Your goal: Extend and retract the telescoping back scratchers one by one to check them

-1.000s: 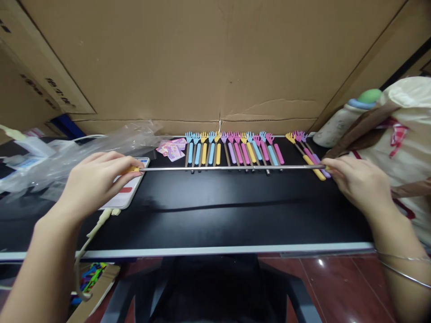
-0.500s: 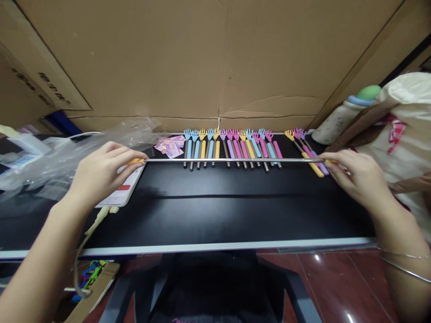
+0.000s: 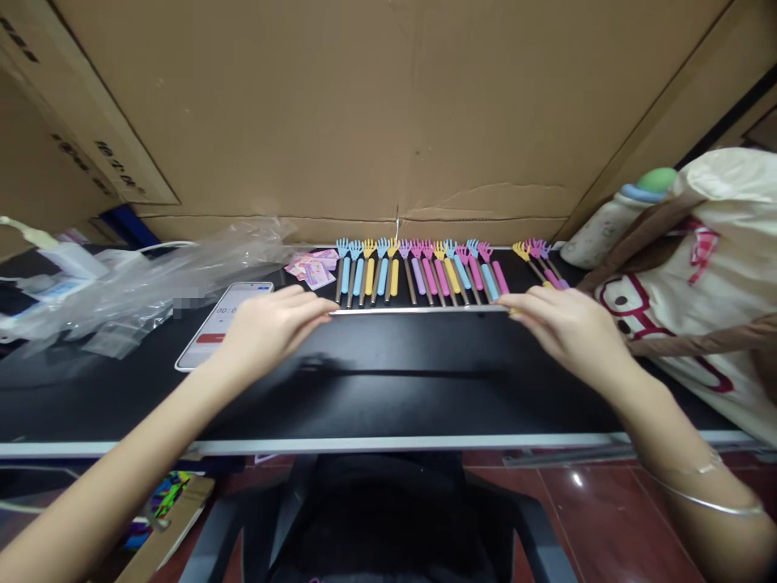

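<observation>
A thin metal telescopic rod [image 3: 418, 309] runs level across the black desk [image 3: 388, 380], just in front of a row of several small hand-shaped back scratchers [image 3: 418, 271] in blue, yellow, pink and purple. My left hand [image 3: 273, 324] pinches the rod's left end and my right hand [image 3: 562, 328] pinches its right end, where a bit of yellow shows. The rod is much shorter than the gap it spanned before. A few more scratchers [image 3: 537, 259] lie apart at the right, partly behind my right hand.
A phone [image 3: 224, 320] showing a timer lies left of my left hand. Crumpled clear plastic [image 3: 139, 279] covers the desk's left side, with pink cards [image 3: 312, 267] beside it. A cream cloth bag [image 3: 698, 283] and a bottle [image 3: 613, 219] stand at the right. Cardboard [image 3: 388, 113] walls the back.
Both hands have come toward each other and the rod has collapsed to about half its length. The phone, hidden under my left hand before, is now uncovered.
</observation>
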Motion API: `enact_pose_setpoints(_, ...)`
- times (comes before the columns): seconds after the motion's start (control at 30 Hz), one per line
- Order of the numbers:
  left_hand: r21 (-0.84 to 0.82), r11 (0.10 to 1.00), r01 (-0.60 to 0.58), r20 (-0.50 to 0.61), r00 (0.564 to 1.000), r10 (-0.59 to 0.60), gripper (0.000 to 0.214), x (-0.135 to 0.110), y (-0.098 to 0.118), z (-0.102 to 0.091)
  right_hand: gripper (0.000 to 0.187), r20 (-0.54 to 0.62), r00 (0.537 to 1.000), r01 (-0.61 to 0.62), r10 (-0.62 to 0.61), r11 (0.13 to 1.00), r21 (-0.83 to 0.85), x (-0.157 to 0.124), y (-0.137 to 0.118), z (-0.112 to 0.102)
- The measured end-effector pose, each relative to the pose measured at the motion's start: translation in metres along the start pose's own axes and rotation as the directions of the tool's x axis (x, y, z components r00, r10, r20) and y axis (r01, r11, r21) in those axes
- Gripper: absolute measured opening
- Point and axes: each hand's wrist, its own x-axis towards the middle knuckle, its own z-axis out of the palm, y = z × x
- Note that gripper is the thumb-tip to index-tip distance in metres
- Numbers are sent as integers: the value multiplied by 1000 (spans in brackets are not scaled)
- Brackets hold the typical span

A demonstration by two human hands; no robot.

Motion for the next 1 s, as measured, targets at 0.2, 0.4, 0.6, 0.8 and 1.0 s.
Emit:
enact_pose_setpoints(0.2, 31, 1000, -4, -34, 999, 5, 32, 14, 24, -4, 25, -56, 998, 32, -34, 999, -43, 17, -27, 0)
enact_pose_setpoints(0.4, -43, 998, -52, -32, 998, 51, 23, 27, 40, 8, 22, -28, 997, 69, -68, 997, 34, 28, -54, 14)
enact_pose_setpoints(0.6, 10, 997, -70, 27, 997, 70, 22, 45, 54, 16, 21, -25, 998, 50, -49, 997, 60, 40, -71, 26)
enact_pose_setpoints(0.8, 101, 994, -40, 19, 999, 38, 24, 45, 56, 14, 24, 49, 994, 100, -99, 995, -5, 47, -70, 22)
enact_pose_setpoints(1.0, 169, 985, -37, 10, 999, 36, 23, 46, 59, 9, 22, 4, 989, 149, -150, 982, -112, 52, -73, 24)
